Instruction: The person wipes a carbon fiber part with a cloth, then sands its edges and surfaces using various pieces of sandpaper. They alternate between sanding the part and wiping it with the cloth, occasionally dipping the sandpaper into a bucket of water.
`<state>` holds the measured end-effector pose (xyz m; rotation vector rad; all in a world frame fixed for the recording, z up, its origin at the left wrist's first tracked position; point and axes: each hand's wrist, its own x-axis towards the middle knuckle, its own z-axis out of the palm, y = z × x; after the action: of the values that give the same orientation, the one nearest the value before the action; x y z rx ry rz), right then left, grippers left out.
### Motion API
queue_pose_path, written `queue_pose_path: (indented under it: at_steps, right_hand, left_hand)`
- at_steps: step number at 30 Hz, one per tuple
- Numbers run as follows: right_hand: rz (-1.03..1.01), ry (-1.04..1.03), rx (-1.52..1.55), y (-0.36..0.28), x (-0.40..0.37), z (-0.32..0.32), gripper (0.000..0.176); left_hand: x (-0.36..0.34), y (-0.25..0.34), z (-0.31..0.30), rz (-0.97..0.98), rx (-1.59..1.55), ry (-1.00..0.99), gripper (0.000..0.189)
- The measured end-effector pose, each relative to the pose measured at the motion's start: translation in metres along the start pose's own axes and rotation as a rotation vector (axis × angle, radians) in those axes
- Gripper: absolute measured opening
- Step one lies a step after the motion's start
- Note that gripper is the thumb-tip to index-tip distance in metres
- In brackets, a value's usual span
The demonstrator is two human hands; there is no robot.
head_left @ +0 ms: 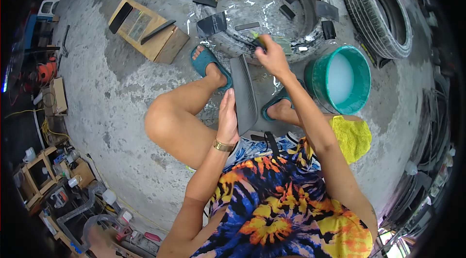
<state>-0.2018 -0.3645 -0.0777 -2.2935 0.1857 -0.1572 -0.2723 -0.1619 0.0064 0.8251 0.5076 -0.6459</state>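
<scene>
A long dark grey ribbed panel stands on edge between my legs. My left hand lies flat along its left side, fingers stretched out and pointing forward, a gold watch on the wrist. Beyond the panel's upper right end, my right hand is closed on a small dark block, near the rim of a tire lying flat on the floor. Dark sheets and small pads rest on and inside that tire.
A green bucket of cloudy liquid stands to the right, with a yellow cloth over my knee. A cardboard box lies at the left front. Another tire is at the upper right. Tools and wooden frames line the left edge.
</scene>
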Motion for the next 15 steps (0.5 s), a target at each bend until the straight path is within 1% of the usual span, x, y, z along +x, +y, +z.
queue_pose_path:
  at_steps: [1, 2, 4, 6, 7, 8, 9, 10, 12, 14, 15]
  right_hand:
    - [0.254, 0.010, 0.258, 0.001, -0.007, -0.010, 0.029]
    - [0.258, 0.012, 0.251, -0.001, -0.016, -0.020, 0.029]
    - [0.414, 0.100, 0.886, -0.010, -0.039, -0.042, 0.027]
    - [0.428, 0.123, 0.874, -0.014, -0.057, -0.057, 0.028]
    - [0.472, 0.081, 0.896, -0.014, -0.063, -0.062, 0.030]
    - [0.512, 0.037, 0.920, -0.013, -0.068, -0.066, 0.032]
    - [0.513, 0.030, 0.966, -0.011, -0.072, -0.066, 0.030]
    - [0.520, 0.030, 0.957, -0.010, -0.074, -0.067, 0.030]
    - [0.593, 0.030, 1.107, -0.013, -0.075, -0.069, 0.020]
    - [0.619, 0.040, 1.136, -0.015, -0.074, -0.070, 0.020]
    - [0.634, 0.079, 1.212, -0.015, -0.073, -0.069, 0.021]
  left_hand:
    - [0.008, -0.005, -0.003, -0.003, -0.003, -0.004, 0.033]
    - [0.018, -0.012, -0.008, -0.007, 0.025, -0.003, 0.034]
    - [0.033, -0.023, -0.012, -0.032, 0.053, -0.007, 0.034]
    - [0.045, -0.032, -0.009, -0.043, 0.075, -0.080, 0.034]
    - [0.052, -0.038, -0.006, -0.057, 0.071, -0.087, 0.034]
    - [0.059, -0.043, -0.003, -0.055, 0.095, -0.044, 0.034]
    - [0.066, -0.047, -0.001, -0.053, 0.117, 0.002, 0.034]
    - [0.074, -0.051, -0.002, -0.061, 0.110, 0.002, 0.034]
    - [0.087, -0.056, -0.005, -0.090, 0.117, -0.041, 0.033]
    - [0.097, -0.060, -0.010, -0.109, 0.083, -0.039, 0.032]
    - [0.100, -0.061, -0.011, -0.118, 0.061, -0.041, 0.032]
